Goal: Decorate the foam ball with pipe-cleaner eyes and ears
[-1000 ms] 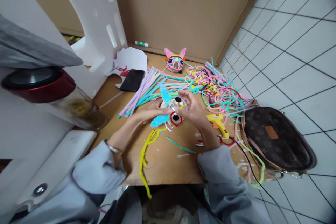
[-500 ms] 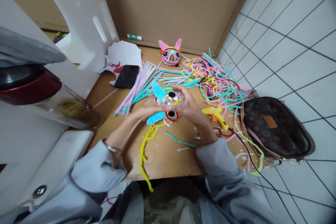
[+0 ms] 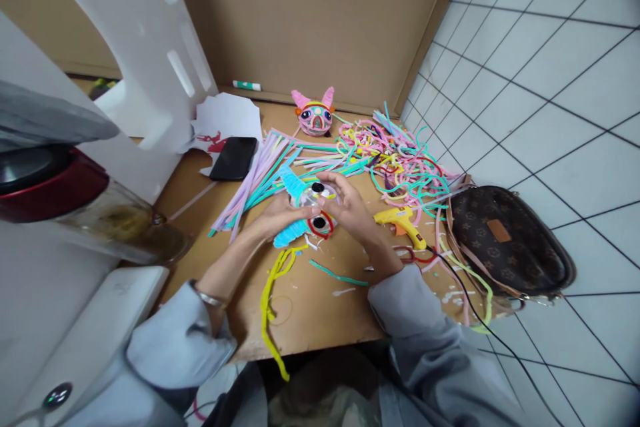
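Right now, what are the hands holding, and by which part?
A small googly-eyed craft head: left hand grips its blue-eared side, right hand its opposite side.

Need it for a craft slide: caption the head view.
Left hand and right hand hold a googly-eyed pipe-cleaner creature at a desk strewn with pipe cleaners, glue gun nearby.

Both arms wear loose, pale blue-grey long sleeves of soft, creased fabric. The left sleeve (image 3: 175,347) is bunched back up the forearm, and the right sleeve (image 3: 420,327) ends short of the wrist. A thin silver bangle (image 3: 209,298) rings the left wrist. The left hand (image 3: 277,213) and right hand (image 3: 350,210) are bare.
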`<state>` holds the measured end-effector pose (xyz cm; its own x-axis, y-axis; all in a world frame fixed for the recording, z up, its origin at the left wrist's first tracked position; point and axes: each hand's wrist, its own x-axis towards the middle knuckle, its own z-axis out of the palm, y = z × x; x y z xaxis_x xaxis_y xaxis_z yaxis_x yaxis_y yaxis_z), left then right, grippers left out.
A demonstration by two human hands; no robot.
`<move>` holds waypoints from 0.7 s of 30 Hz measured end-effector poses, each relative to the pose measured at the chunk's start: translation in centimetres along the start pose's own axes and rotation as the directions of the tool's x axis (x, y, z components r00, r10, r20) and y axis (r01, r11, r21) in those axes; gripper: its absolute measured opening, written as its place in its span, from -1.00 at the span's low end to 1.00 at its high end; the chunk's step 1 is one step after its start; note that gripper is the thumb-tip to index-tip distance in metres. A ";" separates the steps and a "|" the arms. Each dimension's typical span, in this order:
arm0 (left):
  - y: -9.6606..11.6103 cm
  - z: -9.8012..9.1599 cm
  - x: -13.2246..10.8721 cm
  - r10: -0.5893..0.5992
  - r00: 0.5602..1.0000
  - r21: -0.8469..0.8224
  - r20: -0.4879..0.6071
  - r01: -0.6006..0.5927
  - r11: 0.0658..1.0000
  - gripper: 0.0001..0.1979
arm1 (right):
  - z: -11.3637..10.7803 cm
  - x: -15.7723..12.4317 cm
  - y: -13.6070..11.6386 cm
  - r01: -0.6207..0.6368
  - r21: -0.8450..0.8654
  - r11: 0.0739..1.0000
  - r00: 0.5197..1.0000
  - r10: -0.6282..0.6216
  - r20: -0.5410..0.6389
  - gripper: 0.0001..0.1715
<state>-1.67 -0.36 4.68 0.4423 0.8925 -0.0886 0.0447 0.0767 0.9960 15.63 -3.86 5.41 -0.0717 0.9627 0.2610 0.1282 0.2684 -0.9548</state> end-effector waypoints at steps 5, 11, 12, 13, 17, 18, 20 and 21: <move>-0.5 0.3 -0.1 0.002 0.999 -0.068 -0.034 -0.004 0.998 -0.48 | 0.2 -0.1 0.0 0.030 -0.034 0.999 0.998 -0.032 -0.061 -0.54; -2.2 1.0 0.1 -0.100 0.995 -0.374 0.032 0.104 0.922 -0.38 | -0.5 -0.4 -1.8 0.048 -0.062 0.997 0.937 -0.067 -0.342 -0.70; -2.4 1.1 0.1 -0.115 0.992 -0.436 0.057 0.128 0.891 -0.37 | -0.6 -0.6 -2.3 0.055 -0.080 0.995 0.915 -0.082 -0.395 -0.71; -2.5 1.2 0.1 -0.117 0.989 -0.491 0.090 0.146 0.859 -0.35 | -0.8 -0.9 -2.7 0.063 -0.098 0.993 0.891 -0.100 -0.443 -0.70; -2.5 1.6 -0.1 -0.051 0.971 -0.590 0.235 0.184 0.786 -0.16 | -1.5 -3.1 -4.2 0.110 -0.152 0.982 0.801 -0.178 -0.571 -0.65; -2.5 1.7 -0.2 -0.040 0.966 -0.596 0.255 0.189 0.780 -0.10 | -1.7 -4.0 -4.6 0.113 -0.170 0.979 0.782 -0.193 -0.592 -0.62; -2.5 1.7 -0.4 -0.034 0.964 -0.607 0.264 0.194 0.771 -0.05 | -2.2 -5.9 -5.2 0.115 -0.241 0.964 0.743 -0.244 -0.624 -0.57; -2.5 1.8 -0.5 -0.037 0.966 -0.612 0.255 0.190 0.767 -0.04 | -2.5 -6.9 -5.4 0.102 -0.288 0.952 0.707 -0.273 -0.652 -0.56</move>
<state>-0.42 -1.80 2.22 0.6540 0.7463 -0.1236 -0.4298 0.5010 0.7512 17.94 -11.89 9.12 0.5594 0.6304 0.5382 0.3996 0.3638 -0.8414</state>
